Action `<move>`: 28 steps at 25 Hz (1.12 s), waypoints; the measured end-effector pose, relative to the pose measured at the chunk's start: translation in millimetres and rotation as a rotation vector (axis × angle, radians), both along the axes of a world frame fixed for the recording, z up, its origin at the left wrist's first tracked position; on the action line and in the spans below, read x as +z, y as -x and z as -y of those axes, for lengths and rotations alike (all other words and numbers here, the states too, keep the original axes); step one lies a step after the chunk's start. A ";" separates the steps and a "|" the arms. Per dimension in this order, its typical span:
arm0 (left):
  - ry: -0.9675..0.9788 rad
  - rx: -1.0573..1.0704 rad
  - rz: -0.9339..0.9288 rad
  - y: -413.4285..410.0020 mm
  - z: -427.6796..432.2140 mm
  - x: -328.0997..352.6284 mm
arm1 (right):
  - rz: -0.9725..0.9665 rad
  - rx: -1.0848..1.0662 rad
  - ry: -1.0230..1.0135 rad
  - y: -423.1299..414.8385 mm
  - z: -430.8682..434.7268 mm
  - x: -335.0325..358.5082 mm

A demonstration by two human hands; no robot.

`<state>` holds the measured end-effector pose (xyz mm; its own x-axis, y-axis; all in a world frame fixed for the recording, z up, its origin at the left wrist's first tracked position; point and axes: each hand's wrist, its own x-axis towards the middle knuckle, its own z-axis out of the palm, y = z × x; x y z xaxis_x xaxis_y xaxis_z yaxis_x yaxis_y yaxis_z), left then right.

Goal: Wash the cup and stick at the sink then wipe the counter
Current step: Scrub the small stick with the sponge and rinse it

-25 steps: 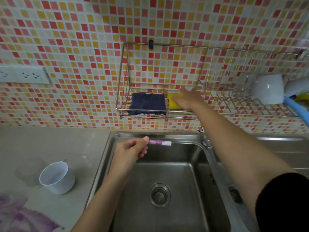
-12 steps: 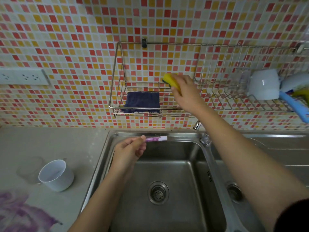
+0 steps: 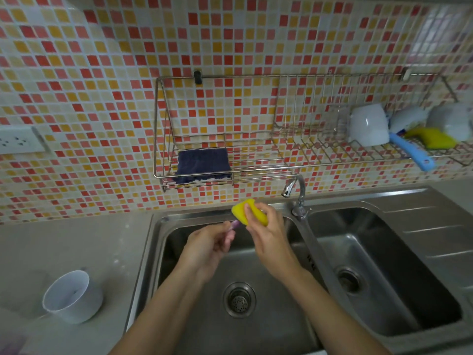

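Now over the sink, our left hand pinches the purple stick, long axis sideways, tip toward the yellow sponge that our right hand grips, lowered from the rack.

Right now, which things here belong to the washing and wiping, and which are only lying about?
Job: stick, pinched by left hand; yellow sponge, held by right hand; white cup on the counter; sink; dark blue cloth, probably for wiping.
Lying about: mug on the rack, blue handle, wall socket.
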<state>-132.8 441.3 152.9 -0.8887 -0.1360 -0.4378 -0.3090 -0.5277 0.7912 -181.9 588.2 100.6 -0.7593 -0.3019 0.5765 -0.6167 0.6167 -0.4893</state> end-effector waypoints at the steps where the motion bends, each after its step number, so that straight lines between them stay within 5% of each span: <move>1: -0.032 -0.008 0.030 1.1 0.7 0.5 | 0.016 -0.021 0.031 -2.7 0.3 -2.4; 12: -0.334 -0.154 0.269 2.2 8.0 -12.1 | 0.070 -0.035 0.055 -19.9 -0.2 -19.4; 18: -0.316 -0.167 0.267 -1.1 6.1 -16.0 | 0.121 -0.036 0.036 -20.9 -6.9 -23.3; 22: 0.100 -0.113 0.105 -2.0 -0.8 -18.3 | 0.137 -0.011 0.010 -23.6 -10.6 -23.6; 26: 1.016 -0.086 -0.322 -8.2 -6.9 -30.0 | 0.180 -0.105 0.084 -25.0 -7.6 -24.2; 28: 1.312 -0.061 -0.533 -11.7 -6.1 -39.2 | 0.184 -0.052 0.051 -28.0 -6.0 -27.1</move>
<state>-121.1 447.4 113.7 -0.9240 -0.1312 0.3592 0.1827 0.6737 0.7161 -153.9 594.1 73.6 -0.8671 -0.2335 0.4400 -0.4819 0.6168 -0.6224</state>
